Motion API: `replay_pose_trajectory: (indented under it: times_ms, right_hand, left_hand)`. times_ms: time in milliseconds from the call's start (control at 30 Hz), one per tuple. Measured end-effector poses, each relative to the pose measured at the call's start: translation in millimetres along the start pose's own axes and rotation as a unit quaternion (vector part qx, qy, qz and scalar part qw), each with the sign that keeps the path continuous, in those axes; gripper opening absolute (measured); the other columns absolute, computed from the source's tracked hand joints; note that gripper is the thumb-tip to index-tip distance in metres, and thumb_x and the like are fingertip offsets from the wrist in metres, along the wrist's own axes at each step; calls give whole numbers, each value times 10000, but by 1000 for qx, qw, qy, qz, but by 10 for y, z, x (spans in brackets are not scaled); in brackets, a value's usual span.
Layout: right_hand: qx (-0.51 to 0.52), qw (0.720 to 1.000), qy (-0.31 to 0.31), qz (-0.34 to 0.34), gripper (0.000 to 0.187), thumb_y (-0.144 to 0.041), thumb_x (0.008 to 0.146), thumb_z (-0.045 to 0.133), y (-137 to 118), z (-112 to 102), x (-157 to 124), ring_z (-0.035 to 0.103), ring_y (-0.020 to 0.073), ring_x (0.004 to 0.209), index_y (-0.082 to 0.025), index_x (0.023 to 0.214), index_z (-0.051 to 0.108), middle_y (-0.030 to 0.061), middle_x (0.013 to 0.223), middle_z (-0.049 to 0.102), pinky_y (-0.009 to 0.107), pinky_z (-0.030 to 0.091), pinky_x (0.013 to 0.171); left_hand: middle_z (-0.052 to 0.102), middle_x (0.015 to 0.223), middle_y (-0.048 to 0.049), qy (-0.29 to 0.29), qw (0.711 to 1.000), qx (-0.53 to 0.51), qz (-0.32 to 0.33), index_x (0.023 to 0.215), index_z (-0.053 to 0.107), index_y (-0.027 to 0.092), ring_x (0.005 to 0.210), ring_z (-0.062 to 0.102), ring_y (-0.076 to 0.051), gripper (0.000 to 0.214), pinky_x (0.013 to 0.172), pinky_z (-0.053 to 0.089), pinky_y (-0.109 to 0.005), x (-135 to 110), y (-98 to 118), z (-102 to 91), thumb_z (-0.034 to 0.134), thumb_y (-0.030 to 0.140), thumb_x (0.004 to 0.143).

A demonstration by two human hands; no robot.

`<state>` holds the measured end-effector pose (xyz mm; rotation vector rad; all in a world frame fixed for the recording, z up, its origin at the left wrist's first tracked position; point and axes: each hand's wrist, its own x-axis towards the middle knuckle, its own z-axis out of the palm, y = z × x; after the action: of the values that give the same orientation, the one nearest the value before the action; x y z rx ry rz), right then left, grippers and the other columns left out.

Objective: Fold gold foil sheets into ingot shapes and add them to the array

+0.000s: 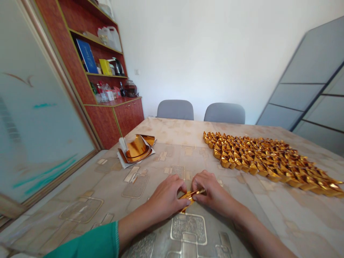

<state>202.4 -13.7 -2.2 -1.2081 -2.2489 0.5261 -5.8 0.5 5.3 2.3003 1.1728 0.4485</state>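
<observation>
A small piece of folded gold foil paper [189, 195] is pinched between my two hands, just above the patterned tablecloth. My left hand [168, 193] grips its left end between thumb and fingers. At the other end, my right hand [209, 189] closes on it with thumb and curled fingers, which cover part of the paper. To the right, several rows of folded gold paper ingots [263, 157] stand packed close together. Farther off on the left lies a loose stack of gold foil sheets [137, 148], curled up, with white paper showing at its edges.
The table's patterned cover [107, 193] spreads around my hands. Two grey chairs [175, 109] stand at the far edge. A red-brown cabinet [118, 116] with bottles and a kettle on its shelves is at the left, near a frosted sliding door [40, 118].
</observation>
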Motion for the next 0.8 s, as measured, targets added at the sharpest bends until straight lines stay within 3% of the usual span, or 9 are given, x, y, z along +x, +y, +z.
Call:
replay_pose_trajectory:
  times_ms: [167, 367, 500, 600, 700, 800]
  right_hand:
    - [3, 1000, 23, -7, 206, -50, 770, 712, -31, 36, -3, 544, 161, 803, -200, 748, 572, -40, 765, 610, 307, 343, 789]
    - [-1, 998, 61, -35, 180, -99, 783, 709, -97, 3, 7, 548, 168, 809, -224, 741, 586, -33, 774, 629, 313, 359, 796]
    - [110, 991, 81, -1, 100, -190, 812, 701, -98, -2, 39, 552, 175, 793, -239, 767, 625, -24, 777, 632, 312, 382, 762]
    - [281, 949, 125, 72, 149, -362, 827, 687, -43, -53, 81, 543, 170, 710, -229, 794, 628, -14, 749, 615, 295, 404, 675]
    - [353, 903, 210, 128, 292, -520, 846, 618, -3, -136, 98, 530, 173, 674, -229, 868, 627, -10, 705, 598, 301, 411, 664]
    - [382, 893, 180, 155, 410, -602, 890, 508, -51, -146, 83, 550, 181, 704, -219, 932, 647, 27, 771, 633, 310, 428, 668]
  left_hand:
    - [565, 768, 4, 19, 998, -54, -5, 756, 604, 176, 740, 524, -171, 120, 639, 330, -258, 17, -14, 33, 702, 228, 710]
    - [614, 715, 12, 24, 960, -278, 13, 838, 612, 166, 671, 559, -149, 110, 609, 376, -237, 41, -10, 92, 640, 183, 733]
    - [625, 657, -1, 53, 943, -330, 2, 723, 650, 150, 620, 547, -139, 58, 593, 386, -239, 71, 1, 70, 648, 208, 728]
    - [632, 628, -13, 69, 921, -381, -27, 682, 657, 141, 584, 540, -133, 142, 563, 383, -234, 100, 14, 12, 699, 274, 709]
    - [631, 622, -8, 91, 883, -453, -79, 682, 640, 146, 556, 535, -119, 230, 538, 374, -219, 125, 6, -27, 766, 337, 662]
    - [612, 622, 21, 104, 832, -532, -119, 721, 606, 159, 540, 523, -101, 316, 524, 368, -201, 129, -17, -21, 807, 390, 640]
